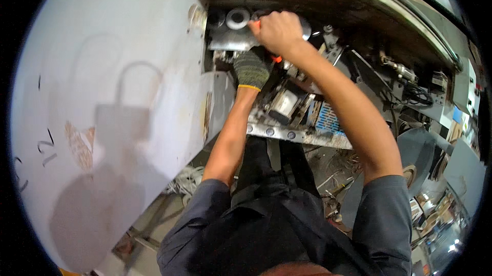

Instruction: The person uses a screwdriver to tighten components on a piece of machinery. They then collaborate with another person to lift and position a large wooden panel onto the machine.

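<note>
A person seen from above reaches with both hands into a machine bay. The bare right hand (281,31) is closed in a fist around an orange handle (255,25), which pokes out at its thumb side; the rest of the piece is hidden. Just below that fist is a small orange part (277,59); whether the two join cannot be told. The left hand (252,70), in a dark knitted glove with a yellow cuff, is just below and left of the right; its fingers are hidden, so their pose cannot be told. Beside and above the glove runs the edge of a shiny metal plate (225,40), with a pale ring (237,19) beyond it. Left of the hands, a large white panel (113,91) closes off that side. Nearer the body are a white cylinder (285,103) and a holed metal rail (271,132), leaving little room around the glove. Crowded machinery (359,71) lies to the right.
</note>
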Available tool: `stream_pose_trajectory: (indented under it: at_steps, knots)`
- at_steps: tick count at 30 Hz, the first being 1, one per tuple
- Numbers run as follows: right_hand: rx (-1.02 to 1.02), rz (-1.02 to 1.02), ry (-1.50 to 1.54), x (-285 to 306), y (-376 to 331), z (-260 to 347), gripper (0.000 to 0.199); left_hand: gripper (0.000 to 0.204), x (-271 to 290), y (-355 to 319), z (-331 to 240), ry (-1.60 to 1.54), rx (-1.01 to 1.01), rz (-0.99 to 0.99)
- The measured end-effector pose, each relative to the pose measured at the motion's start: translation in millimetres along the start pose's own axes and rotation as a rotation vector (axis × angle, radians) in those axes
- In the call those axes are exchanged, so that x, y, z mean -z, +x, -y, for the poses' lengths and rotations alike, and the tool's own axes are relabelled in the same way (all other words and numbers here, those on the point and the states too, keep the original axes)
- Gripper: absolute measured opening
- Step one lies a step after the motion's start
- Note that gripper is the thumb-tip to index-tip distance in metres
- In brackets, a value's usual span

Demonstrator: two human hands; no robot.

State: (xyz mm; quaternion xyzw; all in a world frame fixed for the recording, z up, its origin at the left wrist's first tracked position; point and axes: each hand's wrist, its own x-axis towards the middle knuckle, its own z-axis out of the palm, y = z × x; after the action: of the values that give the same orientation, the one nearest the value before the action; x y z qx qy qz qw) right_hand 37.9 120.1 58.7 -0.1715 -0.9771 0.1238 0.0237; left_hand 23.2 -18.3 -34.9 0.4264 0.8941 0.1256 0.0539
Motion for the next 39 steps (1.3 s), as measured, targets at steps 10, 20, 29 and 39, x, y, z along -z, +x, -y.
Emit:
stream_pose_trajectory:
  at_steps: [10, 20, 29, 39]
  knots:
    - [-0.139, -0.092, 0.542, 46, -64, -9, 0.058, 0.017, 30, -145, 27, -0.168, -0.177, -0.216]
    - [-0.665, 0.194, 1.275, 29, -252, 23, 0.054, 0.048, -23, -610, 175, 0.250, 0.419, 1.303]
    - [-0.425, 0.319, 1.340, -19, -223, 81, 0.051, 0.038, 74, -244, -16, -0.751, -0.316, 0.100]
    - [0.465, -0.174, 0.019, 25, -218, 71, 0.043, 0.026, 94, -221, -15, -0.065, -0.309, 0.066]
